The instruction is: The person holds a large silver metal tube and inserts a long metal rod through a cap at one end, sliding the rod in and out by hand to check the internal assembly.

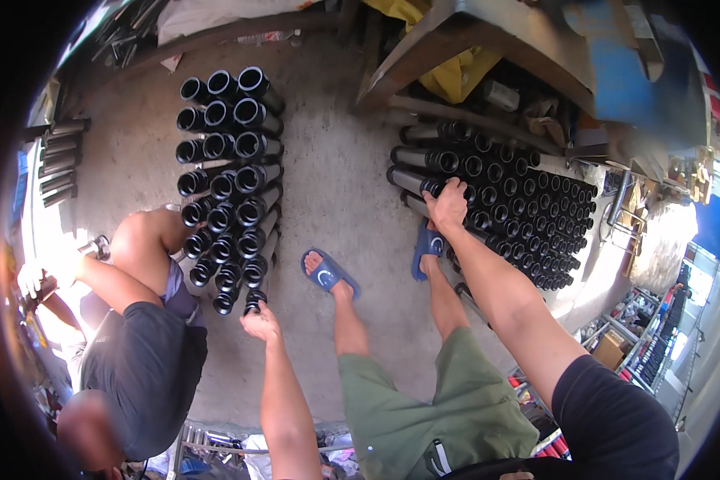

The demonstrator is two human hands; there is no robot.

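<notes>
My left hand (pixel 262 323) is closed round the near end of a dark metal tube (pixel 254 302), at the near right corner of a block of upright tubes (pixel 250 176) with black ringed open ends. My right arm reaches forward to a second, larger group of similar tubes (pixel 528 200). There my right hand (pixel 448 206) grips the black collar of a grey tube (pixel 412 182) at the group's left edge. That tube looks tilted, its body slanting away to the left. My fingers partly hide both gripped ends.
A co-worker (pixel 140 368) squats at the left, hands near more metal tubes (pixel 96 246). My feet in blue sandals (pixel 328 276) stand on the concrete floor (pixel 320 176) between the groups. A wooden bench (pixel 488 40) overhangs the far right. Shelving (pixel 640 328) stands at right.
</notes>
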